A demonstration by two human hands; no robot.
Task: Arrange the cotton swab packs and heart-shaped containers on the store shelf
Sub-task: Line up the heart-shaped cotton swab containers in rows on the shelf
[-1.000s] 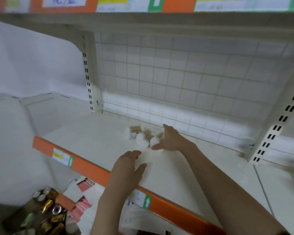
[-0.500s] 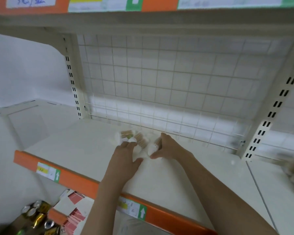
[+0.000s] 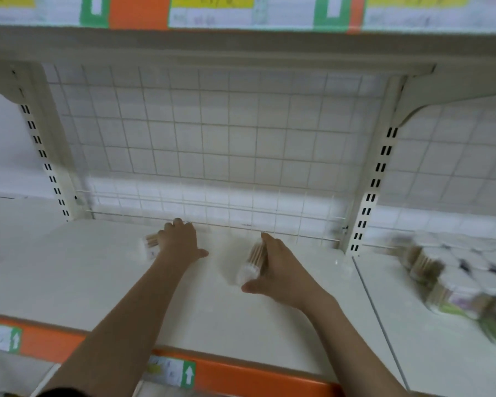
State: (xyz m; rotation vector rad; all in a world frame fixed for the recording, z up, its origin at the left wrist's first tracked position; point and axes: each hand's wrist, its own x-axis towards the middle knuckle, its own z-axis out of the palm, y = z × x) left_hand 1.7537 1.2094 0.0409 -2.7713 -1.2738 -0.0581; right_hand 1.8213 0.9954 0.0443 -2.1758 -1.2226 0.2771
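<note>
Both hands are down on the white shelf (image 3: pixel 103 282), working close to the wire grid back (image 3: pixel 212 144). The left hand (image 3: pixel 181 243) lies over a small cotton swab pack (image 3: pixel 149 245) just in front of the grid's bottom wire, and whether its grip is closed on the pack or only pressing it flat I cannot tell, since the fingers are hidden on the far side. The right hand (image 3: pixel 281 272) has its grip wrapped around a second swab pack (image 3: pixel 251 263), thumb toward the front, holding it a little further out from the grid. The step looks like squaring these two into a row, so I'd slide each back until it meets the grid and let that wire set the line, wooden sticks all pointing the same way. Keep the right pack low while it travels (these light packs roll if dropped). More swab packs (image 3: pixel 430 270) sit heaped on the next shelf bay, right of the grid's slotted upright (image 3: pixel 375 184), blurred, so the row should start tight at one end to leave room.
</note>
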